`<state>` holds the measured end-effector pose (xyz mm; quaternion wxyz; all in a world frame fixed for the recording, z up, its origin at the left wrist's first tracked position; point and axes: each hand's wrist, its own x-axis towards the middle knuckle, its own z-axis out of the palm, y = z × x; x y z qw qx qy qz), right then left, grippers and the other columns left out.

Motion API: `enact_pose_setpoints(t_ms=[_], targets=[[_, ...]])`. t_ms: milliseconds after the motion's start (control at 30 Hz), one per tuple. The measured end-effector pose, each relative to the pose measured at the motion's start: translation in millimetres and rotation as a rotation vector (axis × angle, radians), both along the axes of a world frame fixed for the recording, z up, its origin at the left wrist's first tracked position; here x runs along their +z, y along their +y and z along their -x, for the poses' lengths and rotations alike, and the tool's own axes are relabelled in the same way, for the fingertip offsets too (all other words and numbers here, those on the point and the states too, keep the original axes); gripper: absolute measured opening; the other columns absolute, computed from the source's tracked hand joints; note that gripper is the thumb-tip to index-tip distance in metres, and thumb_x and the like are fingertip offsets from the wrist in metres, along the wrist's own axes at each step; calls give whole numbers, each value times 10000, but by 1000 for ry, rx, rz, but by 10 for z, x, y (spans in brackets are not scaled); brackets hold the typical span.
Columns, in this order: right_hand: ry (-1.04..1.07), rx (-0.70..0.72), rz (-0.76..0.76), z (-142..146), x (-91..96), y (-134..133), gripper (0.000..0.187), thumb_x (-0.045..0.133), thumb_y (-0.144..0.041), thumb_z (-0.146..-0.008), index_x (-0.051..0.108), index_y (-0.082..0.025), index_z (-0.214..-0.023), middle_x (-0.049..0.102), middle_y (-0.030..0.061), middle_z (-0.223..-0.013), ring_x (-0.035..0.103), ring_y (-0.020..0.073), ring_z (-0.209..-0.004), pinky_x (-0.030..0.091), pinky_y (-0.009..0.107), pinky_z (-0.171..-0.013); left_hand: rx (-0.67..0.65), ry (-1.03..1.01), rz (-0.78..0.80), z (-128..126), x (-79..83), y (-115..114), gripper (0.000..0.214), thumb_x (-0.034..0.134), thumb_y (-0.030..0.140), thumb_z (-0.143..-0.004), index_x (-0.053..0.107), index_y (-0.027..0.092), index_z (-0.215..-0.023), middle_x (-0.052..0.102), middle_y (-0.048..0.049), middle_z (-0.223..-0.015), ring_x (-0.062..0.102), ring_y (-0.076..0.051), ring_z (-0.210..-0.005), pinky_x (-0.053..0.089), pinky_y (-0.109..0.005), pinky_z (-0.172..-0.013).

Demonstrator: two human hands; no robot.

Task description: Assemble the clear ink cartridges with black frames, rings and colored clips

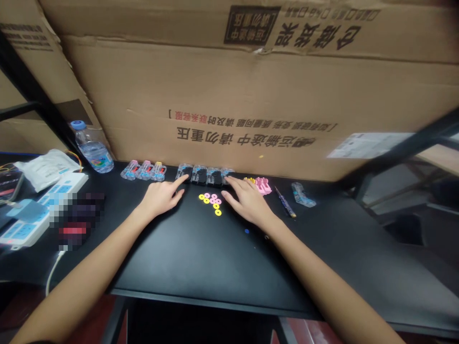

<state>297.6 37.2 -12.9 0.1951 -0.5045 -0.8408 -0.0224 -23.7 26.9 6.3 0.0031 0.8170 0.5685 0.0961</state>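
Observation:
My left hand (pixel 162 195) lies flat on the black table (pixel 201 263), its forefinger stretched out and touching the left end of a row of small black and clear plastic parts (pixel 204 176). Resting beside it, my right hand (pixel 246 200) has its fingers spread, and they reach the right end of that row. Between the two hands lie several small pink and yellow rings (pixel 212 200). Neither hand holds anything.
Three clear parts with pink and yellow caps (pixel 144 170) sit further left. A pink block (pixel 263 185), a small screwdriver (pixel 285 202) and one clear part (pixel 303 195) lie to the right. A water bottle (pixel 92 150), power strips (pixel 39 205) and a large cardboard box (pixel 258 95) stand around.

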Motion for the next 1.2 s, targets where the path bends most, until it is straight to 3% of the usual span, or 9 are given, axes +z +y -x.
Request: enact_pose_setpoints(t_ms=[133,267,467,633,833,1067,1200], targets=[[59,-121,-147,-238,64,46,480,479,-431,-1077,666,-147,-1416,730,193,-1388,655,379,-1300,464,549,-1147,-46,-348,30,138,52,-85,452,475,401,-1074,625,293,-1487,719,32,-710,683,-166,-658,465,-262,-682],[39,-234,-175,-448,-12,134,344,540,-412,-1037,764,-183,-1160,764,181,-1200,675,369,-1098,492,504,-963,-12,-530,-86,253,100,-82,373,470,389,-1078,735,220,-1278,641,43,-623,539,-127,-523,383,-252,-586],[73,-274,-218,-404,-124,205,231,644,-411,-972,734,-205,-921,741,135,-1047,623,322,-936,414,419,-795,6,-360,-84,289,67,-40,271,544,362,-1028,765,239,-1123,669,38,-625,610,-146,-568,378,-260,-608],[130,-217,-188,-333,-122,139,157,658,-347,-943,731,-219,-891,743,110,-1036,607,306,-918,402,417,-801,-157,-214,36,206,-24,-67,221,563,337,-1026,758,263,-1098,716,31,-696,655,-166,-635,355,-266,-602],[169,-190,-175,-269,-104,47,157,650,-307,-922,729,-230,-810,751,101,-1058,615,310,-960,415,439,-837,-288,-277,42,95,-63,-141,229,534,299,-1058,750,234,-1099,730,10,-858,645,-134,-682,435,-274,-663],[168,-241,-237,-306,-24,11,136,666,-226,-845,711,-220,-716,770,103,-1005,615,293,-883,412,416,-759,-346,-315,29,72,-74,-167,234,529,297,-1076,741,221,-1138,693,-5,-888,628,-135,-699,460,-282,-669],[194,-186,-252,-292,0,-11,145,663,-208,-847,706,-217,-709,767,97,-987,609,271,-848,442,413,-770,-358,-337,35,61,-72,-173,220,543,292,-1074,736,226,-1154,692,-9,-929,631,-131,-704,469,-275,-659]])
